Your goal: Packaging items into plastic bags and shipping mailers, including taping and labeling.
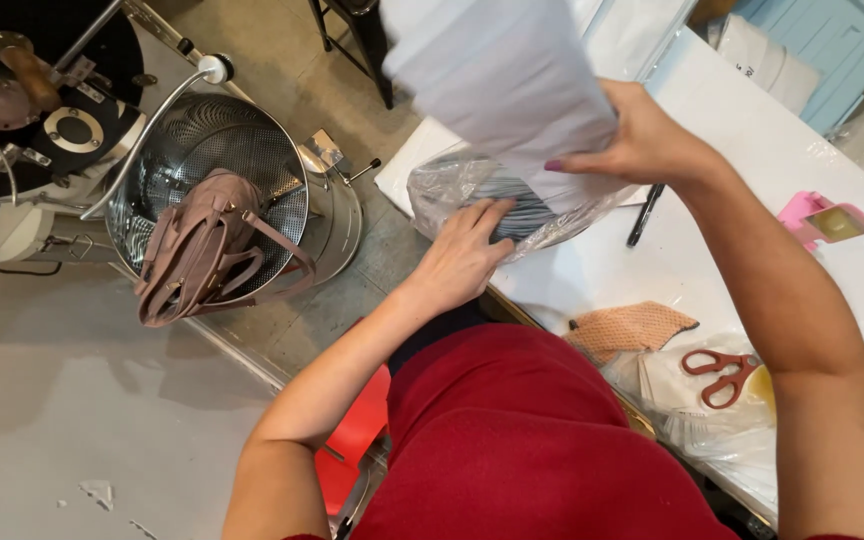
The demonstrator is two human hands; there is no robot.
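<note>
I see a clear plastic bag (452,185) with grey folded material inside, lying at the near edge of the white desk (752,150). My left hand (462,255) presses flat on it, fingers open. My right hand (632,140) is closed on a white sheet bundle (502,70) above the bag. On the desk near lie a black pen (644,214), an orange cloth (632,325) and red scissors (720,372).
</note>
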